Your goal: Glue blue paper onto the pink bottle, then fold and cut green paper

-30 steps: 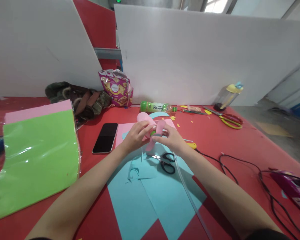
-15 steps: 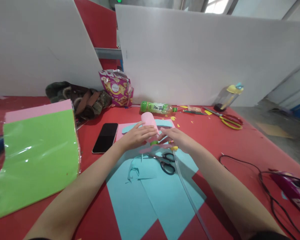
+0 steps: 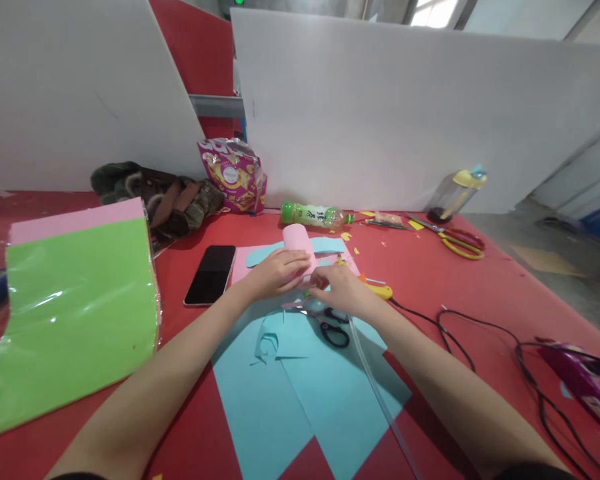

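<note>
Pink paper (image 3: pixel 295 235) curls smoothly, clasped by left fingers (image 3: pixel 293 260); whether right fingers (image 3: pixel 325 275) pinch, I cannot tell.

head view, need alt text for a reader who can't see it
A left hand holds a pink cylinder, the right hand close by its near end. Black-handled scissors lie on blue paper, on a red table, with a phone to the left.
</note>
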The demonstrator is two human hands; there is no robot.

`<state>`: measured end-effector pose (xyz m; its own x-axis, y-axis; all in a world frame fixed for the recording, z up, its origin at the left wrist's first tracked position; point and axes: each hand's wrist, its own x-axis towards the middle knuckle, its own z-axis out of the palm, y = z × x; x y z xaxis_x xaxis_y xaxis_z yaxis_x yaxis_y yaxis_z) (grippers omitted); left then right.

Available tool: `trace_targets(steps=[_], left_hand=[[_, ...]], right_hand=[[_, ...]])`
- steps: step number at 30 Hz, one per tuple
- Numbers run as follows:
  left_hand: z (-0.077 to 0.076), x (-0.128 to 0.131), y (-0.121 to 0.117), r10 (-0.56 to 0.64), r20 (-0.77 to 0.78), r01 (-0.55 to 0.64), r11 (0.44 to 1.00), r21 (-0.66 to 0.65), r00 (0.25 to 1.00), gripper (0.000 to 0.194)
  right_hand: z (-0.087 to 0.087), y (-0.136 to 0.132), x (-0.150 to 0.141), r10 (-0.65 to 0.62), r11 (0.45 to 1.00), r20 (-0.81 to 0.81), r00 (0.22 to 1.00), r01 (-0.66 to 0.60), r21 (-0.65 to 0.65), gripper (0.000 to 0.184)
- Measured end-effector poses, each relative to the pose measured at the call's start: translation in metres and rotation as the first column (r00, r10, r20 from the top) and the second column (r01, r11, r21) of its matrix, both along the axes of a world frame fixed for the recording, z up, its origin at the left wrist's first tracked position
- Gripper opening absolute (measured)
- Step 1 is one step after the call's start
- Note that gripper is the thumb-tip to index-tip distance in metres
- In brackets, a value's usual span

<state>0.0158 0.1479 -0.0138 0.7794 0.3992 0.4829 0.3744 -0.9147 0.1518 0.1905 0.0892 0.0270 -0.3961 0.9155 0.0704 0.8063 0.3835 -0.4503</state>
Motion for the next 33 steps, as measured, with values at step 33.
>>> trace_targets(steps=[33], left_hand=[[0.004,-0.002,-0.005,0.103,-0.217,-0.077,0.989,0.124,0.971,0.032]], right_hand=[[0.026,0.0,0.021,-0.211,0.976,0.362,0.908,0.213,0.037,0.019]])
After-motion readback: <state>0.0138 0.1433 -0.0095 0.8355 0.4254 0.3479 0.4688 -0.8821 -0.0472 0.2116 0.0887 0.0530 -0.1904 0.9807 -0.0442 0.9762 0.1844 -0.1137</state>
